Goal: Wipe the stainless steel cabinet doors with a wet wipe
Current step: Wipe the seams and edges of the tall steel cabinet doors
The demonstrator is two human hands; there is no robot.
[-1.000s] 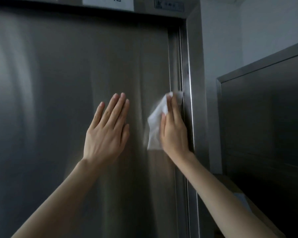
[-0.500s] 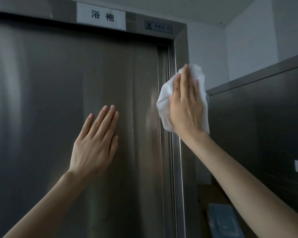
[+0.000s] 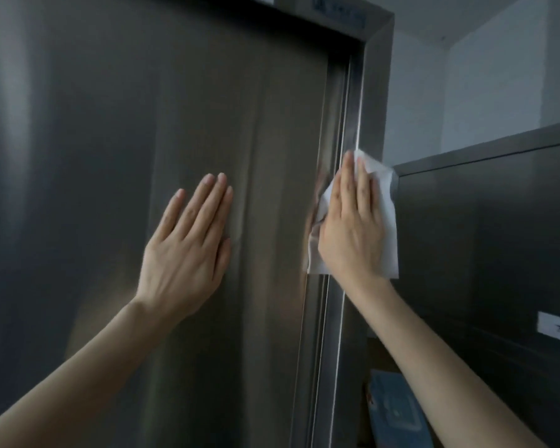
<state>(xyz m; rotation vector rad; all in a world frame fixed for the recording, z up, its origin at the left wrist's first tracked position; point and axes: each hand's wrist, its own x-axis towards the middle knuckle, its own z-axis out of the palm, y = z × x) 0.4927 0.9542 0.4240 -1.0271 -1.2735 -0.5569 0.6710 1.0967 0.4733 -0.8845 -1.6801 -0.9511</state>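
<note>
A tall stainless steel cabinet door (image 3: 110,156) fills the left and middle of the view. My left hand (image 3: 188,247) lies flat on it with straight fingers. My right hand (image 3: 353,221) presses a white wet wipe (image 3: 387,221) flat against the cabinet's right frame (image 3: 372,101), fingers straight and pointing up. The wipe sticks out on both sides of the hand and above its fingertips.
A lower steel cabinet (image 3: 498,237) stands to the right, with a small white label (image 3: 558,329) on its front. In the gap between the cabinets, low down, sits a blue object (image 3: 398,412). A white wall (image 3: 498,76) rises behind.
My right hand slid with the wipe from the door's right edge up onto the frame, then a little lower along it. The camera view shifted; my left hand stayed flat on the door.
</note>
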